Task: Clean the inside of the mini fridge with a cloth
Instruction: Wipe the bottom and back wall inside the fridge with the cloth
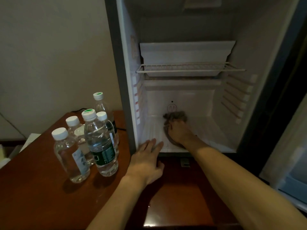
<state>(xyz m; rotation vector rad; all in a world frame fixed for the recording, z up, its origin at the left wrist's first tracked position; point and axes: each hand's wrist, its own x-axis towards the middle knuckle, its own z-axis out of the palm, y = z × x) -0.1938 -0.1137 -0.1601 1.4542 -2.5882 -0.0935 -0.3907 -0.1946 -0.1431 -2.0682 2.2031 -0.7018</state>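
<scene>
**Wiping the fridge floor, bottles close by the elbow**

Nearest, on the reddish-brown wooden tabletop (174,205): glossy, hard, with a pale reflection. Just left of the left forearm, a tight cluster of five water bottles (93,141), upright, capped, touching or nearly touching one another. Likely to topple in a chain if nudged by a sideways swing of that arm, and prone to roll on so smooth a top.

At the front lip of the mini fridge (182,83): left hand (147,160), fingers straight and spread, fingertips over the sill, gripping nothing, probably bracing. Risk of slipping if the sill is damp.

Deeper in, on the ribbed white floor near the back wall: right hand (180,132), fingers curled round a bunched brownish cloth (174,116) and pressing it down. Just behind the cloth, a round drain fitting; a snag or a clog of lint possible there. Above the wrist, a white wire shelf (189,68), apt to catch the forearm or lift off its rails on a hasty pull-out.

Right of the cabinet, the open fridge door (289,163). Behind the table, a plain beige wall (49,47) and a dark cable; dim light throughout.
</scene>
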